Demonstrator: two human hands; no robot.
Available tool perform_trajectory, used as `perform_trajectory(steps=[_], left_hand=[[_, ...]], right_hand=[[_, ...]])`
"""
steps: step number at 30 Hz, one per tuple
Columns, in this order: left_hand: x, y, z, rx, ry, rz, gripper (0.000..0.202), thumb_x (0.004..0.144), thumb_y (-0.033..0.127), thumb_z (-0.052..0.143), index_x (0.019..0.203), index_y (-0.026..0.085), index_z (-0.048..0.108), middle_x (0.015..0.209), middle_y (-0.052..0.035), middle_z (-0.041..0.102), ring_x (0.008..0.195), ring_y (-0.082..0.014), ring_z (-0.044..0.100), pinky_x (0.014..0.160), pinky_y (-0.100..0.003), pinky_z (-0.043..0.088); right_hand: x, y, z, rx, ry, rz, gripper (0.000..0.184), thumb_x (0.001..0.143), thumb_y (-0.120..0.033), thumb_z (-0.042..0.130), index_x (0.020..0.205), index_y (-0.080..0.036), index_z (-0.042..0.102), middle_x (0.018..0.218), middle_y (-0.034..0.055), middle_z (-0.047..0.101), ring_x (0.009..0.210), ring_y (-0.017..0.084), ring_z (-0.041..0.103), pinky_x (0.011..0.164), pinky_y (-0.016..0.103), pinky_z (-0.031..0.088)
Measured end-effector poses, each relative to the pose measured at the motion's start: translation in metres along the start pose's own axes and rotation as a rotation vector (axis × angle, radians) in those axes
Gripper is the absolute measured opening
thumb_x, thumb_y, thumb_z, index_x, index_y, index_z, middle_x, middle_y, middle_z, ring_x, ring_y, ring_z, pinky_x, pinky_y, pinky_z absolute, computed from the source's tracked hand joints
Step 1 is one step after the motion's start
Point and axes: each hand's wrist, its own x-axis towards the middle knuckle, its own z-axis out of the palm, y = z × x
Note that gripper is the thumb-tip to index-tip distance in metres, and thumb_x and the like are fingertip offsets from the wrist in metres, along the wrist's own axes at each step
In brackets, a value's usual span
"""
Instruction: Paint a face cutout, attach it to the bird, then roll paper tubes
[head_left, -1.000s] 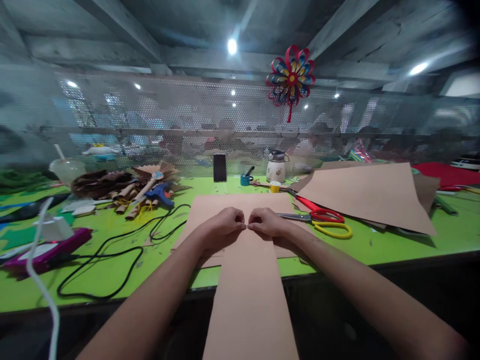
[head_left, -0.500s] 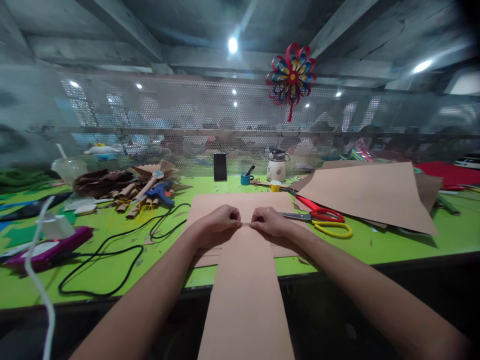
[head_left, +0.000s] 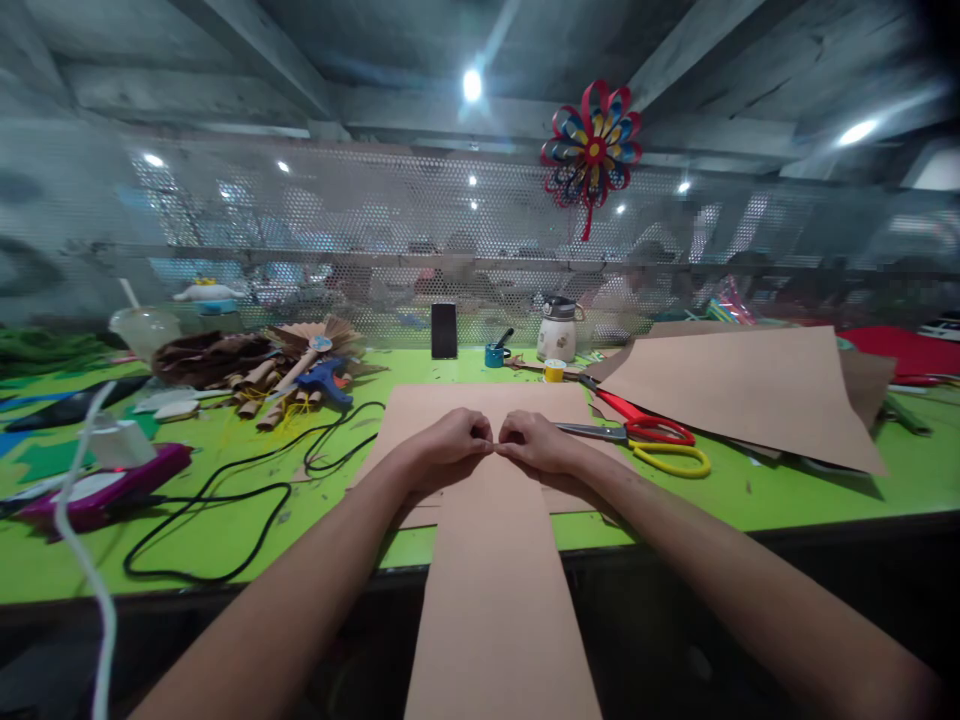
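Both hands are together over the middle of the green table (head_left: 225, 470). The left hand (head_left: 448, 442) and right hand (head_left: 537, 444) have their fingers curled in, knuckles nearly touching, pinching the far end of the brown paper strip (head_left: 496, 570). The strip hangs over the table's near edge, and scissors (head_left: 646, 436) lie just right of it.

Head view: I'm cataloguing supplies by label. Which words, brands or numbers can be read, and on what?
None can be read.
The markings on the white jar are too blurred to tell; the brown paper strip and the red scissors show no print.
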Motion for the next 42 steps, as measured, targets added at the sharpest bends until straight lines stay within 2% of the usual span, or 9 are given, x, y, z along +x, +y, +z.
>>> perform_trajectory(steps=[17, 24, 34, 42], left_hand=[[-0.009, 0.004, -0.008, 0.060, -0.053, -0.052, 0.018, 0.071, 0.030, 0.055, 0.074, 0.014, 0.062, 0.068, -0.0005, 0.060, 0.062, -0.0133, 0.051, 0.059, -0.024, 0.038], [-0.010, 0.001, -0.013, 0.112, -0.095, -0.100, 0.016, 0.069, 0.029, 0.055, 0.074, 0.016, 0.062, 0.065, 0.0008, 0.059, 0.059, -0.0127, 0.048, 0.054, -0.023, 0.036], [-0.010, -0.008, -0.018, 0.178, -0.093, -0.135, 0.019, 0.068, 0.030, 0.055, 0.075, 0.017, 0.066, 0.067, -0.0001, 0.064, 0.061, -0.0138, 0.053, 0.056, -0.023, 0.037], [-0.013, -0.008, -0.025, 0.166, -0.083, -0.162, 0.017, 0.063, 0.025, 0.055, 0.071, 0.016, 0.067, 0.064, 0.0002, 0.063, 0.060, -0.0134, 0.053, 0.055, -0.022, 0.037]], right_hand=[[-0.003, 0.002, -0.004, 0.034, -0.052, 0.093, 0.015, 0.082, -0.028, 0.063, 0.080, -0.013, 0.066, 0.075, 0.0030, 0.063, 0.064, 0.011, 0.050, 0.058, 0.021, 0.037], [-0.008, 0.002, -0.013, 0.034, -0.099, 0.096, 0.009, 0.081, -0.020, 0.061, 0.080, -0.012, 0.066, 0.077, 0.0027, 0.062, 0.066, 0.011, 0.050, 0.058, 0.021, 0.036], [-0.012, 0.002, -0.019, 0.015, -0.118, 0.105, 0.010, 0.080, -0.018, 0.060, 0.081, -0.012, 0.068, 0.077, 0.0036, 0.064, 0.066, 0.012, 0.051, 0.058, 0.020, 0.036], [-0.014, 0.002, -0.027, -0.004, -0.149, 0.133, 0.010, 0.079, -0.014, 0.059, 0.081, -0.011, 0.068, 0.076, 0.0050, 0.066, 0.065, 0.012, 0.050, 0.058, 0.021, 0.036]])
